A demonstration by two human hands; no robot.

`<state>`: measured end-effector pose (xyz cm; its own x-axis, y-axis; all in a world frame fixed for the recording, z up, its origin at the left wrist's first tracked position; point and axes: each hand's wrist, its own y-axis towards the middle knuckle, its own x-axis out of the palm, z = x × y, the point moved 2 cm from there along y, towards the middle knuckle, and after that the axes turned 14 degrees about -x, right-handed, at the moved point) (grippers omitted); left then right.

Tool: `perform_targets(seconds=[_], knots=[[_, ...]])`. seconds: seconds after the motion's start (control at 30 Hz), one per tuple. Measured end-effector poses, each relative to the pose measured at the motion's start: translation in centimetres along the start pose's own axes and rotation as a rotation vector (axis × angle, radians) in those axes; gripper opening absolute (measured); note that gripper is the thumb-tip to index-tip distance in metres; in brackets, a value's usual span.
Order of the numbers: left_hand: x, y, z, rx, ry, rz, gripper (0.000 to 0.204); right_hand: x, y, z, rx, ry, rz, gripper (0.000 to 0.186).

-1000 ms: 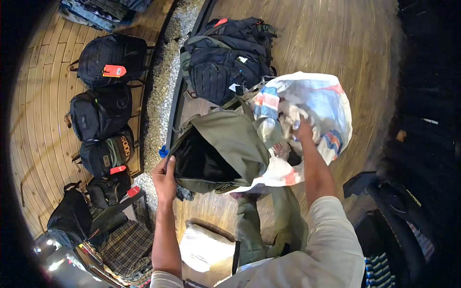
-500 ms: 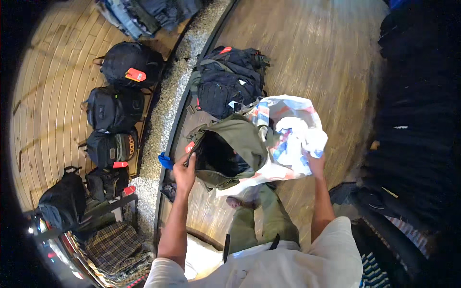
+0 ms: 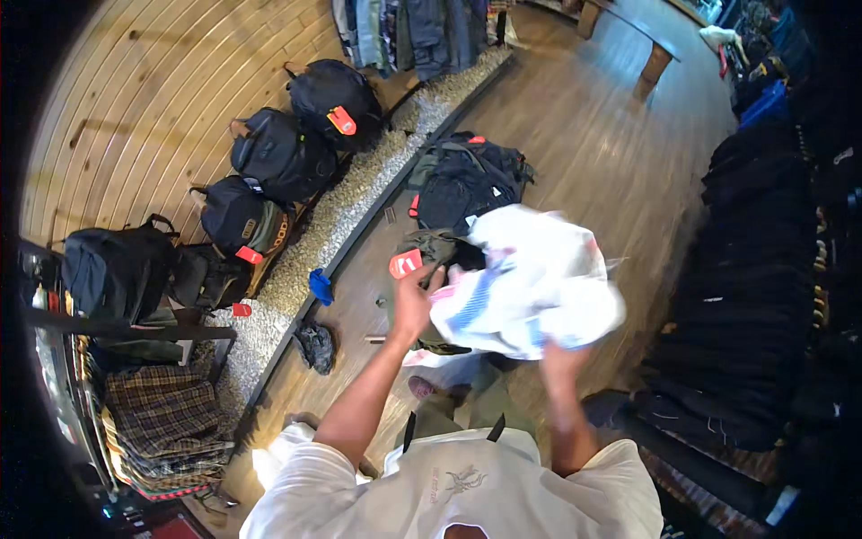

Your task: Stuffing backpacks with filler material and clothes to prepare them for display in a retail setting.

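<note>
My left hand (image 3: 413, 304) grips the edge of an olive backpack (image 3: 431, 244), beside its red tag (image 3: 405, 263). My right hand (image 3: 562, 357), blurred, holds a crumpled white plastic sack (image 3: 539, 287) with blue and red bands at its lower part. The sack now covers much of the backpack's dark opening, and its folds hide some of both. Just beyond lies a pile of black backpacks (image 3: 462, 184) on the wood floor, with red tags on it.
Black backpacks (image 3: 278, 157) line a gravel strip (image 3: 274, 319) at left, above folded plaid shirts (image 3: 153, 400). A blue item (image 3: 321, 286) and crumpled dark plastic (image 3: 314, 346) lie by the edge. Dark clothing (image 3: 736, 296) hangs at right; a wooden bench (image 3: 651, 63) stands ahead.
The white sack has swung leftward, bunched over the olive backpack's opening, with my right hand moving along. My left hand stays on the backpack. The view has tilted up, showing more aisle.
</note>
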<state>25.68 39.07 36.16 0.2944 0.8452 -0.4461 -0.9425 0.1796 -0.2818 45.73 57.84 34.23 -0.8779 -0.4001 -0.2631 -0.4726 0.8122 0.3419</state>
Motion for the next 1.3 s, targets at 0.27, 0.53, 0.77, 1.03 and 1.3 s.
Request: perform_targets(seconds=[0.27, 0.53, 0.77, 1.03, 1.3], knots=[[-5.4, -5.9, 2.6, 0.335, 0.039, -0.080, 0.023, 11.3, -6.0, -3.8, -0.008, -0.273, -0.644, 0.037], [-8.1, -9.7, 5.1, 0.520, 0.079, -0.098, 0.020, 18.6, -6.3, -0.2, -0.560, -0.189, -0.860, 0.047], [-15.5, -13.7, 8.2, 0.559, 0.041, -0.124, 0.027, 27.2, -4.5, -2.6, -0.361, 0.268, -0.904, 0.052], [-21.7, -13.3, 9.3, 0.624, 0.003, 0.129, 0.024, 37.1, -8.9, -9.9, -0.056, 0.724, -0.930, 0.057], [-18.3, -19.2, 8.5, 0.703, 0.050, -0.191, 0.032, 35.9, -8.2, -3.9, 0.294, 1.114, -0.870, 0.063]])
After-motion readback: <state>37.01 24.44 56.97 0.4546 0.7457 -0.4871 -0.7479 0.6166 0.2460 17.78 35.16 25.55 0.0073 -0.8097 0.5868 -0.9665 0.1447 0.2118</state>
